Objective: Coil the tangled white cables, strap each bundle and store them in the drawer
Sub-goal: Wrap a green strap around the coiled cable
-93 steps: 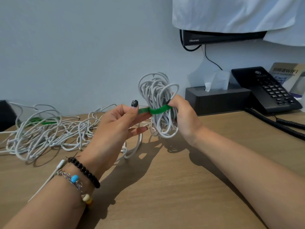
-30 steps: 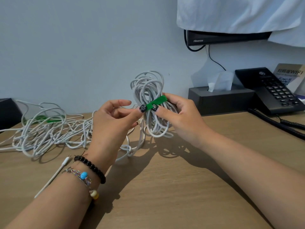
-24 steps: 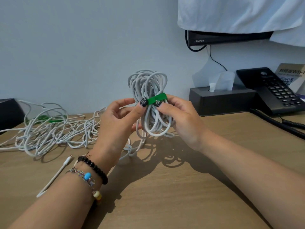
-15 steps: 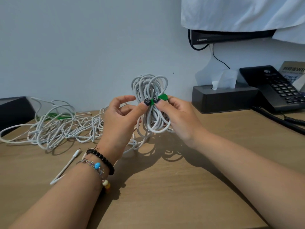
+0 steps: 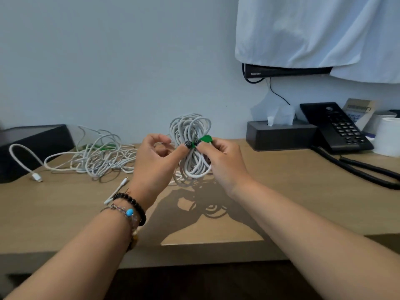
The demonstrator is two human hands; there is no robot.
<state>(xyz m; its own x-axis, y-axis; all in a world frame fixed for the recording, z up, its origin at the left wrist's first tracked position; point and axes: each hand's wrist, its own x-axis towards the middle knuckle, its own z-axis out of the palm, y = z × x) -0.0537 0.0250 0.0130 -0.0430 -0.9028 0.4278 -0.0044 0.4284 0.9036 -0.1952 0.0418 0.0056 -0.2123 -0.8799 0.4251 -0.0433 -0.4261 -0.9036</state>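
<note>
Hands: we see our left hand (image 5: 155,161) and right hand (image 5: 225,161) gripping the coiled bundle (image 5: 190,146) above the desk (image 5: 281,191), thumbs meeting at its waist.
Strap: the green strap (image 5: 205,139) wraps the waist; it looks pinched under our right thumb.
Loose cables: a tangled white pile (image 5: 97,156) lies left of our left hand.
Right side: a tissue box (image 5: 279,135) and a phone (image 5: 337,128) stand beyond our right hand.

The left hand (image 5: 154,161) is wearing a black bead bracelet (image 5: 132,204) and a thin chain with a blue bead (image 5: 129,212) at its wrist; both thumbnails are showing dark polish. The right hand (image 5: 225,161) is wearing nothing on its arm.
</note>
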